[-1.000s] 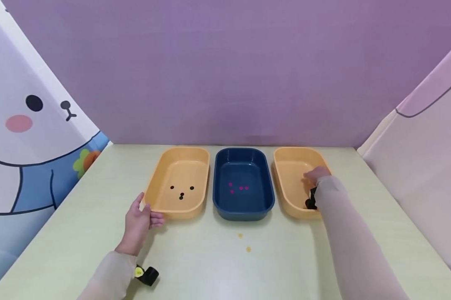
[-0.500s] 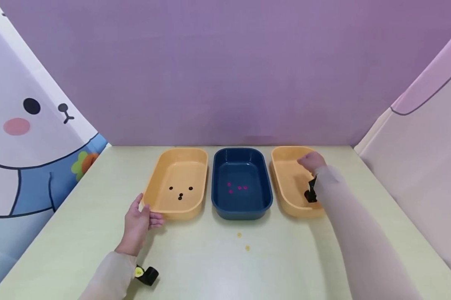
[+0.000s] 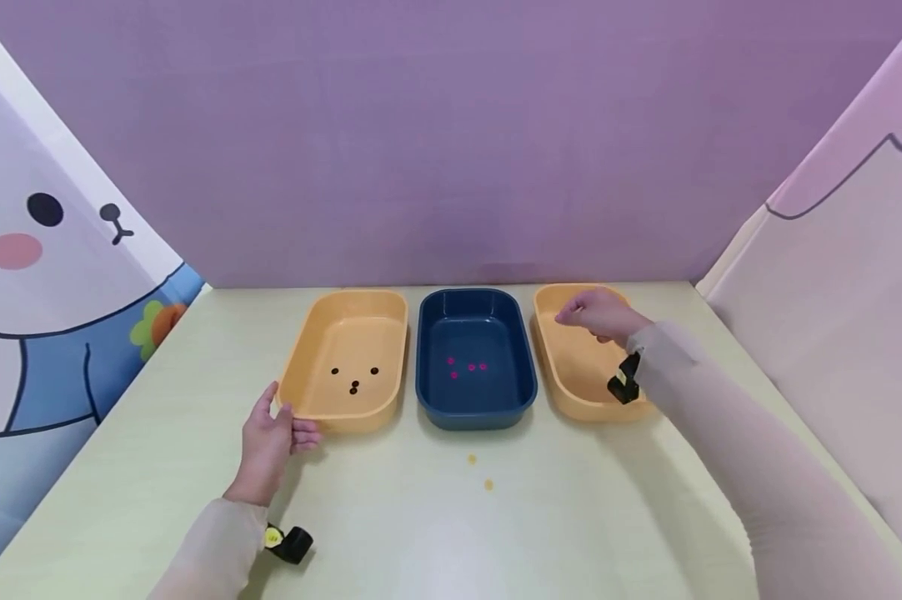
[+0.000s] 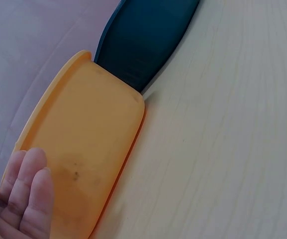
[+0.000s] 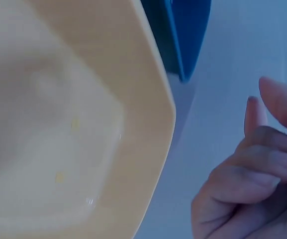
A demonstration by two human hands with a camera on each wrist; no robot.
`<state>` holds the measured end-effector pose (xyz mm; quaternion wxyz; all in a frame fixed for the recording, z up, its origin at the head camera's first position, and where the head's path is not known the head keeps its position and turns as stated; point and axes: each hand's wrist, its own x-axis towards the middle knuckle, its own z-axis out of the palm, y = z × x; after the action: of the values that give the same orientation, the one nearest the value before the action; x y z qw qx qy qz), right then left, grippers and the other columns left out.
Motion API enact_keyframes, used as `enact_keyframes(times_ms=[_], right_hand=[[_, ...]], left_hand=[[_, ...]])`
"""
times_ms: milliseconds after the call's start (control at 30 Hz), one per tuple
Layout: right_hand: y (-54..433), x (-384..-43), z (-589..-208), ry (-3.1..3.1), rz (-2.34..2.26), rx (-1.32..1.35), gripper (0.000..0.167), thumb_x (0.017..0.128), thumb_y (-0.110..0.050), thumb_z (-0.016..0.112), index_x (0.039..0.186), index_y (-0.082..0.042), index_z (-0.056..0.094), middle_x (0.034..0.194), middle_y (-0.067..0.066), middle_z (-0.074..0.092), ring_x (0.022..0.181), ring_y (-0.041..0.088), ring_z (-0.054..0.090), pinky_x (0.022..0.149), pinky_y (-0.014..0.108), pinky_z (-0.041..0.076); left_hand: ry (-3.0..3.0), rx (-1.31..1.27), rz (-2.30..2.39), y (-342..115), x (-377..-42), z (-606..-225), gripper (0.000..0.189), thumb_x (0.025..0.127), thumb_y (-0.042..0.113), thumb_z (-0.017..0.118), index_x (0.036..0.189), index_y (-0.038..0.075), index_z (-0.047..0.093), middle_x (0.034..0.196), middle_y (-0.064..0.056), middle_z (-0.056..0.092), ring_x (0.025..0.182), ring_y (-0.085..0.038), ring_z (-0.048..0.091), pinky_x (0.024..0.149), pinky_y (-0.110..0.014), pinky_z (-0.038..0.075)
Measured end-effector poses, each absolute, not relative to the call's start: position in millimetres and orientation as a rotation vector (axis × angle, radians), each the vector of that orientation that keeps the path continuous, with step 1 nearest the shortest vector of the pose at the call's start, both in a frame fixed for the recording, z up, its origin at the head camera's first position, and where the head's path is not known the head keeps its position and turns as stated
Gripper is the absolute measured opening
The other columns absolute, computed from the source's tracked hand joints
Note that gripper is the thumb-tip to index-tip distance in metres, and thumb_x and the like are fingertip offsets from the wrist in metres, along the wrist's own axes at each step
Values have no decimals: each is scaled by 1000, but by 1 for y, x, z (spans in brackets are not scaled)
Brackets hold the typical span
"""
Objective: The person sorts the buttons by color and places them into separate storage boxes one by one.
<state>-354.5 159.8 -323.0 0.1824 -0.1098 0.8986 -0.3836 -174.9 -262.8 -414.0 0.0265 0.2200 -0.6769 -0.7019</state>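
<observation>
At lower left, the left hand (image 3: 271, 437) lies flat-fingered against the left orange tray (image 3: 312, 400), which holds three black beads (image 3: 354, 379). In the centre, the blue tray (image 3: 428, 400) holds pink beads (image 3: 468, 367). Below it, two yellow beads (image 3: 480, 472) remain unsorted on the table (image 3: 571, 517). At right, the right hand (image 3: 597, 314) hovers loosely curled and empty over the right orange tray (image 3: 563, 392).

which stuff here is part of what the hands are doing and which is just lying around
In use:
- right orange tray, under the right hand
- left orange tray, its near corner touched by the left hand
- two yellow beads on the table

Lying about:
- blue tray with pink beads
- black beads
- cartoon curtain
</observation>
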Motion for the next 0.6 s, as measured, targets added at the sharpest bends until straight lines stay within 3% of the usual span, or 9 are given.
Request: enact_keyframes(times_ms=[167, 500, 600], right_hand=[[151, -339, -326, 2509, -1040, -408, 20, 92, -16, 63, 103, 0, 61, 76, 0, 51, 47, 9, 31, 46, 22, 28], [130, -305, -336, 2294, -1054, -648, 29, 87, -2, 67, 115, 2, 63, 59, -2, 39, 47, 11, 32, 48, 21, 27], [122, -291, -340, 2210, -1057, -747, 31, 83, 0, 71, 114, 3, 64, 59, -3, 36, 50, 12, 32, 56, 22, 36]], left_hand=[[-2086, 686, -2173, -262, -174, -414, 59, 106, 12, 24, 154, 17, -10, 62, 5, 61, 54, -5, 62, 61, -23, 55], [-2084, 682, -2177, -263, -175, -414, 59, 106, 13, 25, 154, 18, -10, 63, 5, 61, 55, -6, 62, 61, -23, 55], [-2080, 684, -2179, -263, -176, -415, 59, 106, 13, 24, 154, 18, -10, 63, 5, 61, 55, -6, 62, 61, -23, 55]])
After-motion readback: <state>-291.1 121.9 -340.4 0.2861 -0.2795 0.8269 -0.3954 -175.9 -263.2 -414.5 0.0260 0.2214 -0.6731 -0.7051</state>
